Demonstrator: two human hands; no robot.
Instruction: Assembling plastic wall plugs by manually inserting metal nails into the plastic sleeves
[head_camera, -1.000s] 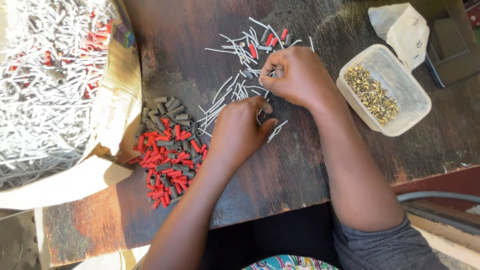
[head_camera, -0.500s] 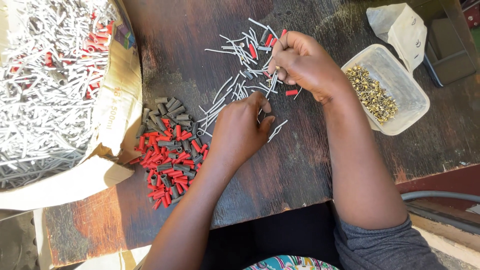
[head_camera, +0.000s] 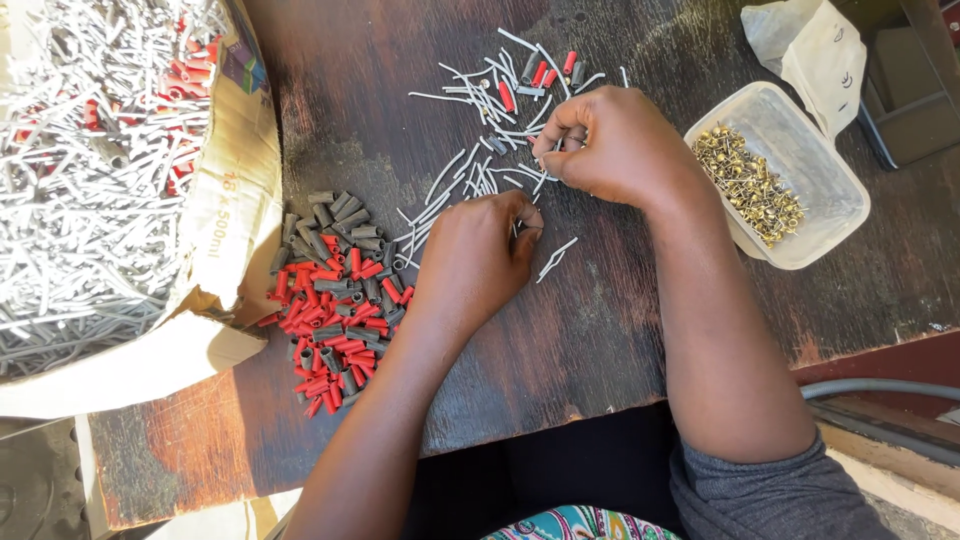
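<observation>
My left hand (head_camera: 478, 262) rests on the dark wooden table (head_camera: 620, 330), fingers curled over a small bunch of thin white wire pieces. My right hand (head_camera: 612, 145) sits just beyond it, fingertips pinched on a small piece among the scattered white wire pieces (head_camera: 480, 160); what it pinches is too small to name. A few red sleeves (head_camera: 541, 73) and grey ones lie mixed into that scatter. To the left of my left hand lies a pile of red and grey sleeves (head_camera: 335, 290).
A cardboard box (head_camera: 225, 210) full of white wire pieces fills the left side. A clear plastic tub (head_camera: 810, 130) of small brass parts stands at the right, with a white plastic bag (head_camera: 815, 50) behind it. A grey hose (head_camera: 880, 388) runs below the table's right edge.
My right hand reached further up and right half a second ago and has drawn back toward the left hand. The left hand has hardly moved.
</observation>
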